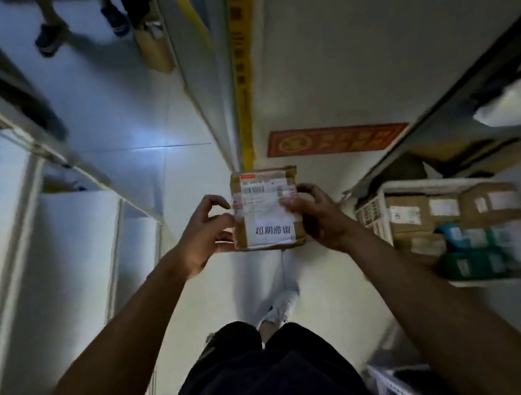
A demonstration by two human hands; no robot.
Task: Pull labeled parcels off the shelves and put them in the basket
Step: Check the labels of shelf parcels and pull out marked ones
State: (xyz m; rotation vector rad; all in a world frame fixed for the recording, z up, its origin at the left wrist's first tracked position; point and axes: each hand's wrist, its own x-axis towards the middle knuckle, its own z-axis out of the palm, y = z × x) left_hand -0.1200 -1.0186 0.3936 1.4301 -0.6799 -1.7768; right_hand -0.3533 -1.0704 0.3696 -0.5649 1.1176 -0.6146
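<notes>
In the aisle between the shelves, seen from the head camera, a small brown cardboard parcel is held out in front of the body at about waist height, over the pale floor. The right hand grips its right edge with curled fingers and the thumb laid on the label, so that hand clearly has it. The left hand is at the parcel's left edge with fingers curled; it seems to pinch or steady that side, though the contact is partly hidden. The parcel lies face up, its white shipping label toward the camera, barcode at the far end and the printed Chinese strip at the near end, upside down to the wearer. Its long axis runs away from the body, roughly along the aisle, tilted slightly. To the right, a white basket already holds several boxed and bagged parcels, blurred by motion. Judging by this, the task is well under way: some parcels are in, this one is off the shelf but not yet placed, and it must go rightward into the basket. How many remain on the shelves cannot be told.
</notes>
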